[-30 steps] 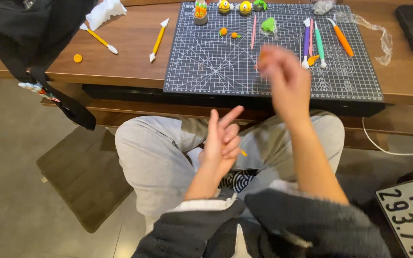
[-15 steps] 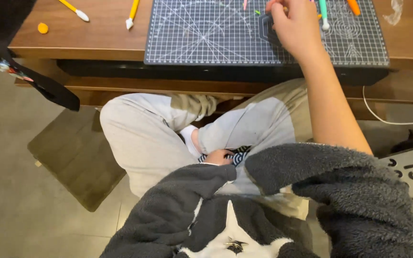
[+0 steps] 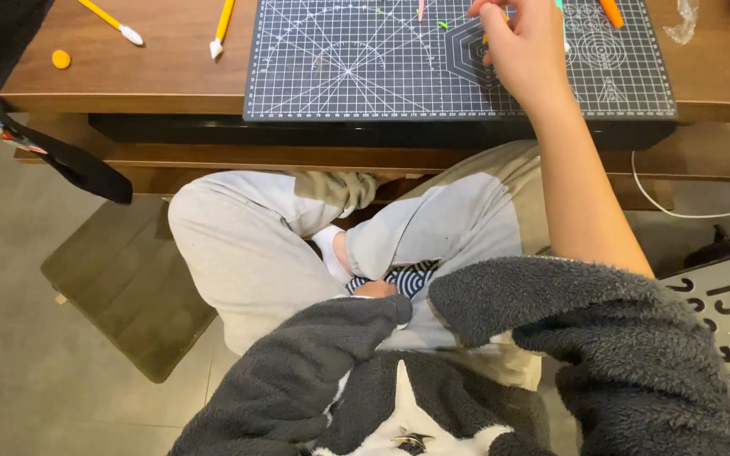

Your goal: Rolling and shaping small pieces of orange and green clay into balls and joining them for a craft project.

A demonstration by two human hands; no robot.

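At the far left of the wooden table (image 3: 171, 80), a small orange ball of clay (image 3: 61, 59) is seen lying alone. Just to its right, two yellow modelling tools (image 3: 111, 20) with white tips are laid on the bare wood, apart from each other and angled towards one another at their tips. Next comes the dark gridded cutting mat (image 3: 365, 67), set flush with the table's front edge. Tiny green scraps (image 3: 442, 25) are scattered near the mat's top, beside a printed hexagon.

Below the table, towards the middle, the left hand (image 3: 375, 289) is tucked into the lap at the end of a dark fleece sleeve; only a sliver of it is shown, so whether it is spread or closed cannot be told.

Further right, the right hand (image 3: 524, 46) is stretched out over the mat's hexagon, with fingers curled narrowly together as if pinching; whether anything is held between them cannot be made out. An orange tool (image 3: 611, 12) is seen just beyond it, and a crumpled clear wrapper (image 3: 684, 22) is left at the far right.
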